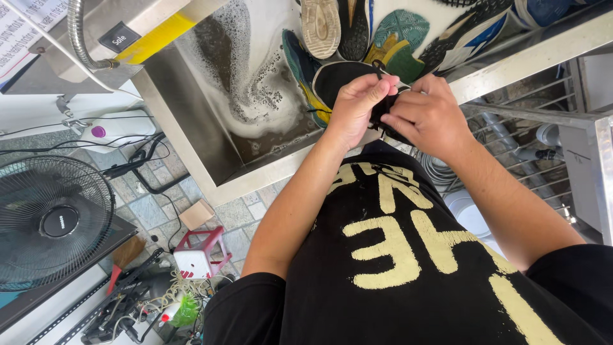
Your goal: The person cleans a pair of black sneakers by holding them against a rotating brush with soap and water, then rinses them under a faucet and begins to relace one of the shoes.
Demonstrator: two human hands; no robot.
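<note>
A black shoe (335, 80) rests on the near rim of a steel sink (191, 128). My left hand (357, 108) pinches its black lace (378, 67) at the top of the shoe. My right hand (429, 115) grips the same shoe from the right side, fingers curled on the dark upper. Both hands touch each other over the shoe. Most of the shoe is hidden under my hands.
Foamy dark water (255, 76) fills the sink. Several shoes lie sole-up at its far end, among them a tan sole (320, 24) and a green one (403, 39). A black fan (54, 220), cables and a small red stool (203, 252) stand on the tiled floor at left.
</note>
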